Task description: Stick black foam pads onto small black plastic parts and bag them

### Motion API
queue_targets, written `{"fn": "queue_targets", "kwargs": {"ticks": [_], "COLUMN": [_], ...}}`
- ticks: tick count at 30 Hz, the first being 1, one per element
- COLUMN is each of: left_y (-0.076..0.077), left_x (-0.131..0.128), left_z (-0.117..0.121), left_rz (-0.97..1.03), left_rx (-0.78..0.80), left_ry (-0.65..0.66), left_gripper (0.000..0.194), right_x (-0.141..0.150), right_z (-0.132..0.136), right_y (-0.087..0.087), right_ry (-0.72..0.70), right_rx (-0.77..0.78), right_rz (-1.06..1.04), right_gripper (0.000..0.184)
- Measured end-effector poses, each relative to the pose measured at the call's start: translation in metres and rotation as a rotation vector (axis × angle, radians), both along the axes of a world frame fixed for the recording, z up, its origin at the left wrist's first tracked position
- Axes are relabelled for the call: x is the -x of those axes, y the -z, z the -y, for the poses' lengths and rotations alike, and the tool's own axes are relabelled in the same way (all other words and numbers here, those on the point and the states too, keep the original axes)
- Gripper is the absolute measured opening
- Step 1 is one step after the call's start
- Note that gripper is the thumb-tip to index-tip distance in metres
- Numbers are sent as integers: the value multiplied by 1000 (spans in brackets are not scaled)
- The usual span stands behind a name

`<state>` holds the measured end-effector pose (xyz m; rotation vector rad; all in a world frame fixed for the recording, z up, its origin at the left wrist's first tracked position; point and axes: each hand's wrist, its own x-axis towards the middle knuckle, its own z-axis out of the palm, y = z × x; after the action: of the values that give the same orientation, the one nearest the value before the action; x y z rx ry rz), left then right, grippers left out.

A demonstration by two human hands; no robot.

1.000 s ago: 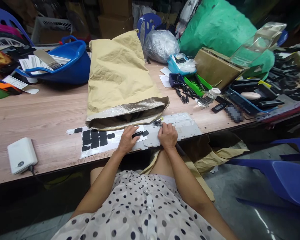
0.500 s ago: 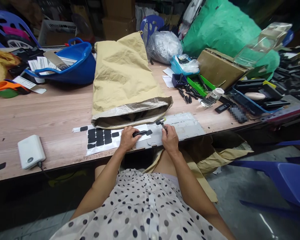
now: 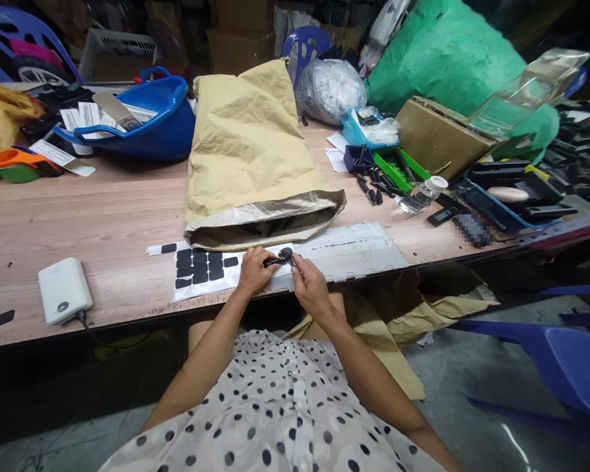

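Note:
My left hand (image 3: 254,270) is closed on a slim black part (image 3: 271,261) and holds it low over the near edge of the table. In my right hand (image 3: 313,286) is the handle of a small hammer (image 3: 286,253). The hammer's head is at the right end of the black part; whether they touch, I cannot tell. Left of my left hand lies a white sheet (image 3: 221,284) with several black rounded pads (image 3: 200,265) on it. A flat grey board (image 3: 358,252) lies under and to the right of my hands.
Beyond my hands lies a large tan paper sack (image 3: 250,144), its mouth toward me. A white power bank (image 3: 65,292) with a cable is at left. Further back stand a blue basin (image 3: 172,124), a green tray (image 3: 398,172) and a clear bottle (image 3: 420,196).
My right hand has brought the hammer left, so its head is now at the end of the black part. My left hand has stayed by the sheet. The view has shifted slightly.

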<state>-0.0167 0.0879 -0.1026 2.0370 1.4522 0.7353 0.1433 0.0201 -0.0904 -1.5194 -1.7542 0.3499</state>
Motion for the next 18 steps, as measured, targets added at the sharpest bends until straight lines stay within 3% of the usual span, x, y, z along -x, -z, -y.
{"fn": "queue_targets", "kwargs": {"ticks": [6, 12, 18], "left_y": [2, 2, 2], "left_x": [-3, -4, -4], "left_z": [0, -1, -1], "left_rz": [2, 24, 13], "left_rx": [-7, -9, -15], "left_ry": [-17, -18, -30], "left_gripper": [6, 8, 7], "right_x": [3, -4, -6], "right_z": [2, 1, 0], "right_y": [0, -2, 4], "right_ry": [12, 85, 70], "right_rx": [43, -28, 39], "right_rz": [146, 81, 92], "right_gripper": [44, 44, 43]}}
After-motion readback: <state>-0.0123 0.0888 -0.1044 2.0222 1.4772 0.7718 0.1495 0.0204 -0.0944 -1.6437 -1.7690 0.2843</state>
